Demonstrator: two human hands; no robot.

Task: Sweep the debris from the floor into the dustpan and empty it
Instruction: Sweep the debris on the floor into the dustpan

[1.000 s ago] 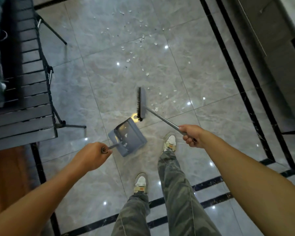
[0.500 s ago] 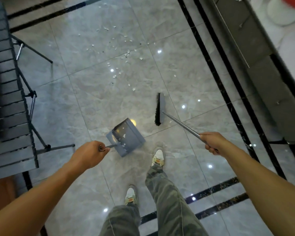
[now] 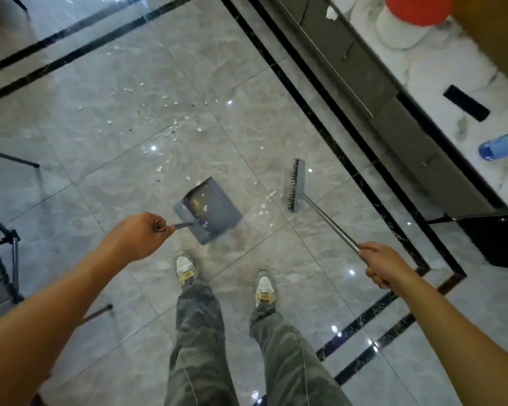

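Head view — L hand gripped dustpan handle; R hand gripped broom shaft — brush at pan's 3 o'clock, debris btwn.

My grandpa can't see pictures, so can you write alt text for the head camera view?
A person looking down holds a grey dustpan in the left hand and a broom in the right hand, above a shiny grey tiled floor scattered with white debris. A few scraps lie in the dustpan.
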